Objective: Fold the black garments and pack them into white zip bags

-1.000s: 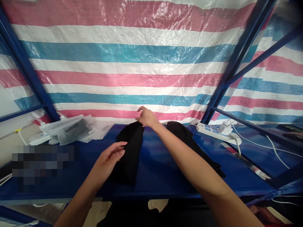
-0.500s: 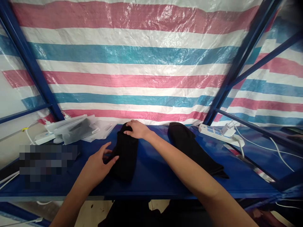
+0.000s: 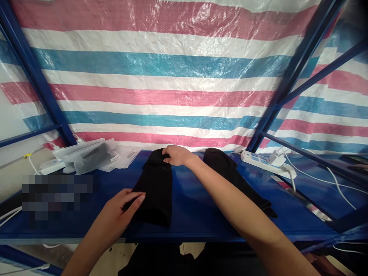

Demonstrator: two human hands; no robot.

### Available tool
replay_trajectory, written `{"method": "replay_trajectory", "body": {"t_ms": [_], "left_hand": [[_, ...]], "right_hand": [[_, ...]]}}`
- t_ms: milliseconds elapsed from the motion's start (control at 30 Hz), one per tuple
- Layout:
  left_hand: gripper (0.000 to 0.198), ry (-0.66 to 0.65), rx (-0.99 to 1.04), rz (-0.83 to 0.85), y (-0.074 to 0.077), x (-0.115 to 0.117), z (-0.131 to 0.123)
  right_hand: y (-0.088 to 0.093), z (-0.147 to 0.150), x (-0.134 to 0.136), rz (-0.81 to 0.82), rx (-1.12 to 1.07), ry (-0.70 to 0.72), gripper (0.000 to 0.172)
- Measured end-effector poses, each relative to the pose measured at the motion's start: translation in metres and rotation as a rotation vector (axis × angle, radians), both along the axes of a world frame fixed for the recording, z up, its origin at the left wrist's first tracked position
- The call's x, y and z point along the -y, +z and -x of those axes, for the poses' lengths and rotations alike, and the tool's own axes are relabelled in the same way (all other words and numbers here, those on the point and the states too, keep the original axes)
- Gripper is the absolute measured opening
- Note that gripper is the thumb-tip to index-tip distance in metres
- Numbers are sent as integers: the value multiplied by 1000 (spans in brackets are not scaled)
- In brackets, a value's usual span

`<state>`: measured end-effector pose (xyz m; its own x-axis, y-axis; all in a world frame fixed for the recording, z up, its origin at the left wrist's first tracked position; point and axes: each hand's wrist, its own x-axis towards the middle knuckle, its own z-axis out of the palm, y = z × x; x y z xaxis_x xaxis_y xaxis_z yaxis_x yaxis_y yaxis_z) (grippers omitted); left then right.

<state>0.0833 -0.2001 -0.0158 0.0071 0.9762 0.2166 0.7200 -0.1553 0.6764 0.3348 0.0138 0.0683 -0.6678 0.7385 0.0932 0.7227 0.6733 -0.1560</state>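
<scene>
Head view: the black cloth [image 3: 156, 188] lies on the blue surface [image 3: 189, 209] and is the reference for all clock positions below, with 12 at the striped sheet [image 3: 172, 103]. The left hand [image 3: 122, 205] rests at 8 o'clock, its thumb and forefinger drawn close together at the cloth's edge; whether fabric is pinched between them cannot be told. The right hand [image 3: 176, 155] is at 1 o'clock, fingers bent over the far edge, thumb and forefinger slightly apart; a firm grip there cannot be confirmed. A second black cloth [image 3: 231, 174] lies at 3 o'clock, well apart. Papers and plastic sleeves [image 3: 92, 155] sit at 10 o'clock, and a white power strip [image 3: 255, 158] between 2 and 3 o'clock. The step in hand appears to be arranging the cloth at its far and near ends. Recommended handling: steady the 8 o'clock edge with light pressure, keep the far-end layer level, and apply tension evenly. Caution: pulling from one end only could skew the fabric or crease the layer beneath.
</scene>
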Motion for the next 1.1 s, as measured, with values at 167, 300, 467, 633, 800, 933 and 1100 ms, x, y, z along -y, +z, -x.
{"method": "replay_trajectory", "body": {"t_ms": [167, 300, 467, 633, 800, 933, 1100], "left_hand": [[58, -23, -258, -381, 28, -19, -21], [50, -286, -383, -269, 22, -37, -49], [65, -342, -565, -107, -11, -19, -70], [102, -392, -607, -107, -15, 13, -69], [116, -367, -718, -97, -22, 33, -68], [105, -360, -710, -38, -26, 43, -59], [76, -369, -375, -17, 9, 46, -31]], "right_hand": [[-14, 41, 15, -191, -51, 5, 44], [-39, 55, 4, -100, -63, -49, 71], [-63, 44, -18, 213, -44, -41, 90], [-66, 43, -22, 294, -61, -53, 91], [-44, 43, -22, 397, -98, -33, 101], [-9, 24, -17, 276, -153, 35, 101], [21, -7, 11, 258, -235, 159, 66]]}}
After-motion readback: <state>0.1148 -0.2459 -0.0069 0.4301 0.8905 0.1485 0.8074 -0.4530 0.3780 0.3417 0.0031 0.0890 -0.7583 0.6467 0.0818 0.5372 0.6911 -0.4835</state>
